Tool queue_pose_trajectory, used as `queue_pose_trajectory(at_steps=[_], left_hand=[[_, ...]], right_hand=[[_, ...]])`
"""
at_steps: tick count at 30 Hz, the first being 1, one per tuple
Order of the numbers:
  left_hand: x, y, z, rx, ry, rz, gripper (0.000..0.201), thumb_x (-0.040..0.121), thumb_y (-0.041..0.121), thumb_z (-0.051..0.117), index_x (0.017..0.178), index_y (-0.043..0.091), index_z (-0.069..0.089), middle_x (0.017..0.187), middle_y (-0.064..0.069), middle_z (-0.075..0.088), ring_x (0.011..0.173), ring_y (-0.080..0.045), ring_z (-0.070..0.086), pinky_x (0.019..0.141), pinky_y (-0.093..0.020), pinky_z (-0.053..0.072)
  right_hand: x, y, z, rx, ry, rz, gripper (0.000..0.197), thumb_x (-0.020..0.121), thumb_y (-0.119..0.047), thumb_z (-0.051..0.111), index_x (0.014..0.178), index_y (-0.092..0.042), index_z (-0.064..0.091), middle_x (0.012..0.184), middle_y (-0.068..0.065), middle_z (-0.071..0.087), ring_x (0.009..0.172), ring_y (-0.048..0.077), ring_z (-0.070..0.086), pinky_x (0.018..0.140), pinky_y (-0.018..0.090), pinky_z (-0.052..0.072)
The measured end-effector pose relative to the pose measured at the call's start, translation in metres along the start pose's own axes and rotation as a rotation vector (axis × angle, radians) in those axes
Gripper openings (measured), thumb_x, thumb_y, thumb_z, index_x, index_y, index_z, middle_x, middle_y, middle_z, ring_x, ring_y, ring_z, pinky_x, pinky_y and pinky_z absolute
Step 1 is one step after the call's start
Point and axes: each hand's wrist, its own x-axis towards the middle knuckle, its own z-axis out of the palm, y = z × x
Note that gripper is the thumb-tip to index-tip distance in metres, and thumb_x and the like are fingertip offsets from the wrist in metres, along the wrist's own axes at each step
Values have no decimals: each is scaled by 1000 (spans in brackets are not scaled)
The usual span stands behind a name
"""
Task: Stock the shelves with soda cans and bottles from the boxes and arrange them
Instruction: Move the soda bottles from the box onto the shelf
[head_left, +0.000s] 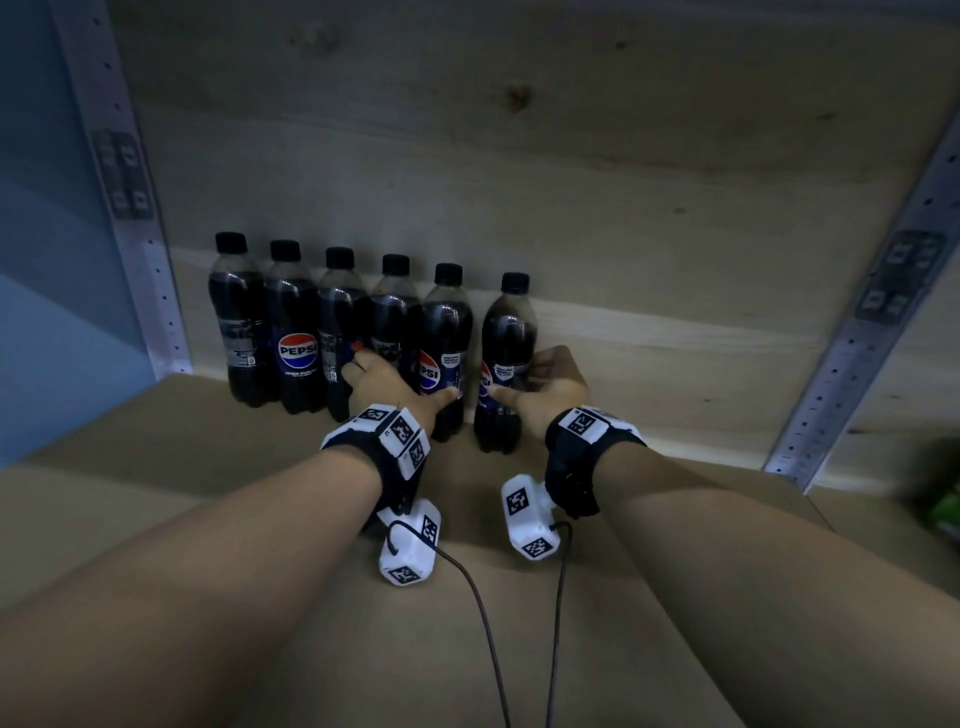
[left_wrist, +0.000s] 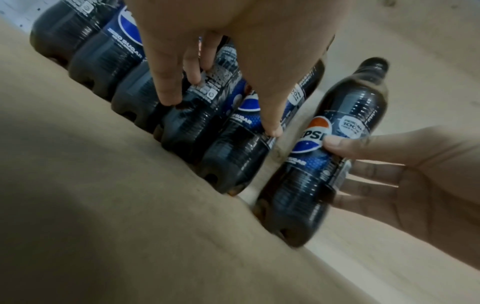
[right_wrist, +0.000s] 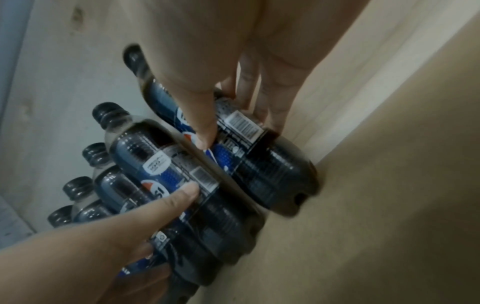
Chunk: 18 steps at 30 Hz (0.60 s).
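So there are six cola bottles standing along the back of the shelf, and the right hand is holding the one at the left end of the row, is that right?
Not quite. The right hand holds the bottle at the right end of the row, as the head view shows.

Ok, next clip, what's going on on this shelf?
A person is lining up Pepsi bottles along the back of a shelf. Six stand upright; five are packed side by side. The right hand grips the sixth bottle, which stands a little apart at the right end. The left hand holds the fifth bottle, its fingers reaching between the neighbours.
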Motion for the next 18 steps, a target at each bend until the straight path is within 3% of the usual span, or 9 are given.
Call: queue_pose_trajectory(at_steps=[3,7,10,13,18], left_hand=[[3,0,4,21,9,-18,110,59,54,92,136,2,32,141,-17,39,122,-35,54,93,-41,50],[7,-1,7,40,16,-34,121,54,60,92,141,3,28,142,-17,37,126,-36,51,99,-43,48],[11,-2,9,36,-4,-35,127,53,61,92,144,4,25,144,-17,35,128,-36,49,102,-44,48],[13,-2,10,50,-11,-34,131,51,63,92,146,4,23,143,-18,35,127,-38,49,100,-46,50],[11,2,3,83,-45,-19,134,51,65,90,147,3,21,144,-19,34,131,-39,46,104,-47,46]], right_hand=[[-2,5,7,49,35,-17,54,70,-13,93,102,-14,49,88,-7,64,84,14,66,87,37,58],[1,0,19,70,72,-3,57,67,-14,95,90,-21,44,83,-5,62,80,16,64,84,37,58],[2,-1,20,81,61,2,58,68,-13,94,100,-14,45,84,-6,62,79,14,63,83,35,58],[-1,1,18,57,57,-21,60,68,-17,95,101,-16,46,88,-3,65,81,14,67,83,38,60],[-11,-12,3,-58,-28,-5,60,68,-27,96,104,-17,48,94,-2,68,88,18,69,84,35,59]])
